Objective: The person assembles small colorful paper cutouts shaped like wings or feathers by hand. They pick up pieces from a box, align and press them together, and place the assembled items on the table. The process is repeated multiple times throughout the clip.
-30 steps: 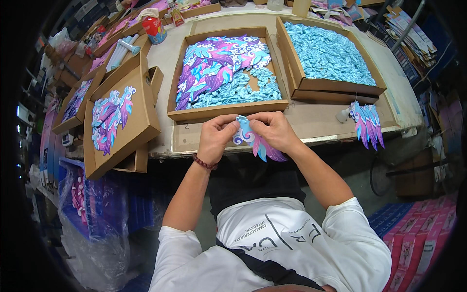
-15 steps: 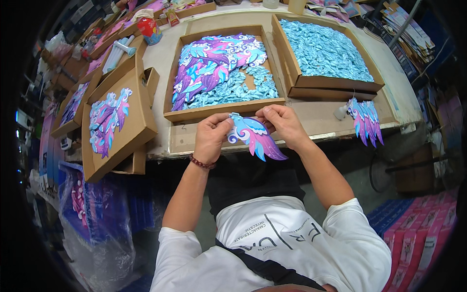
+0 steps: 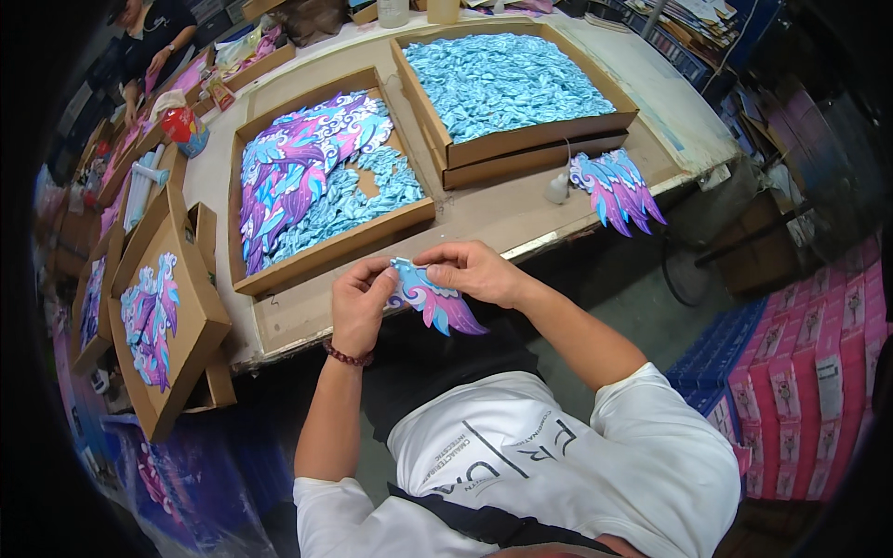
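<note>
Left grip (image 3: 358, 302), right grip (image 3: 479, 272) pinched closed on cutout (image 3: 441, 305) — middle tray (image 3: 335, 245): more cutouts (image 3: 298, 167), blue pieces (image 3: 330, 223); right tray (image 3: 549, 141): blue heap (image 3: 507, 88).

1. looks like printed card or thin plastic sheet, flat and smooth, in the wing-shaped cutout (image 3: 439, 305).
2. shines with a pearly gloss over a crinkled relief on the pale blue pieces (image 3: 507, 88).
3. shows matt brown cardboard in the tray (image 3: 539, 141) around them.
4. hangs as soft, creased, matt cloth in the white shirt (image 3: 642, 437).
5. looks like smooth, rounded beads, faintly shiny, in the dark red bracelet (image 3: 348, 355).
6. appears dull and scuffed on the pale tabletop (image 3: 698, 139).
</note>
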Demonstrator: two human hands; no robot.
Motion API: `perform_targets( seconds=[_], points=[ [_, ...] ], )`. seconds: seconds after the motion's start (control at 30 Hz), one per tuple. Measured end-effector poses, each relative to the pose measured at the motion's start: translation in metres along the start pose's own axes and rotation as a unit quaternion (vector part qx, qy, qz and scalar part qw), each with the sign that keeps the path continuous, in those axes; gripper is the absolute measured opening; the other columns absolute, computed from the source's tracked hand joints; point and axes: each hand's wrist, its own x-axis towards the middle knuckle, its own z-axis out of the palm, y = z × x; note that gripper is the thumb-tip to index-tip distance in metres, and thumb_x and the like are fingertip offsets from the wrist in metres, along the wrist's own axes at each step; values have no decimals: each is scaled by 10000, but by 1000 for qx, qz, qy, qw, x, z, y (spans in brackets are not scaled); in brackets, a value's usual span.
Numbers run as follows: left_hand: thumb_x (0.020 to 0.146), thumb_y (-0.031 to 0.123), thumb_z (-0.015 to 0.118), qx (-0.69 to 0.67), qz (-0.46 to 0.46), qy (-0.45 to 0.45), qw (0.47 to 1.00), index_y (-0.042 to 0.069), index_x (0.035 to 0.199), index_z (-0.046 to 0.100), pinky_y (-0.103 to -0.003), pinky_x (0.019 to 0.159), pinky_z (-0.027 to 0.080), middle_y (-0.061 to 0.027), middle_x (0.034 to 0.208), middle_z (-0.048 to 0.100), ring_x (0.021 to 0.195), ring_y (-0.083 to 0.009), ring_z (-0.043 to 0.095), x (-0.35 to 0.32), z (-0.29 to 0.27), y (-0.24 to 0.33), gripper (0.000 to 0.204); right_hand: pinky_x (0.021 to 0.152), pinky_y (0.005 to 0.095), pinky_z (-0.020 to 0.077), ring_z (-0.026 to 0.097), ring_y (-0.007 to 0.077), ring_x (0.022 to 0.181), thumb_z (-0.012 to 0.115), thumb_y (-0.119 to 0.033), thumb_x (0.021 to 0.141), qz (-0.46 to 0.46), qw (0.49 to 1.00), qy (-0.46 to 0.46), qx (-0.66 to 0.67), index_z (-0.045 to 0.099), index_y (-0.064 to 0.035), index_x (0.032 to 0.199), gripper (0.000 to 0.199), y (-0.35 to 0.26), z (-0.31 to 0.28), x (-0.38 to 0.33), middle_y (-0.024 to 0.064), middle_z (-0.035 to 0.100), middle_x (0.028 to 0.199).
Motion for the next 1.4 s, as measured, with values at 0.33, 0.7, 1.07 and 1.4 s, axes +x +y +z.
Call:
perform_targets(
  seconds=[0.33, 0.7, 1.07, 1.4],
  points=[
    [926, 79, 607, 24, -11, -25, 999, -65, 1058, 627, -254, 615, 557, -68, 886, 669, 738, -113, 644, 7, 25, -3, 197, 649, 232, 504, 607, 87, 747, 599, -213, 960, 7, 995, 96, -22, 623, 32, 1161, 318, 6, -26, -29, 56, 674, 928],
    [935, 107, 599, 49, -45, -59, 996, -47, 1046, 618, -250, 569, 559, -76, 860, 666, 699, -129, 658, 22, 55, -5, 191, 718, 242, 515, 621, 96, 802, 668, -118, 909, -13, 991, 130, -6, 623, 38, 1151, 291, 13, -39, -58, 51, 685, 932],
    [947, 104, 585, -24, -61, -120, 991, -68, 1090, 591, -334, 760, 585, -144, 935, 680, 823, -213, 684, 20, 65, -6, 224, 717, 234, 500, 604, 79, 790, 655, -76, 890, -54, 944, 297, -131, 640, 60, 1117, 266, 8, -90, -97, 47, 678, 895],
    [947, 82, 572, 5, -98, -135, 986, -64, 1109, 604, -325, 761, 578, -163, 976, 684, 849, -220, 690, 7, 45, -7, 220, 640, 276, 468, 591, 119, 679, 643, -116, 871, -77, 775, 538, -322, 644, 22, 1140, 302, -21, -191, -126, 63, 651, 741]
  ],
)
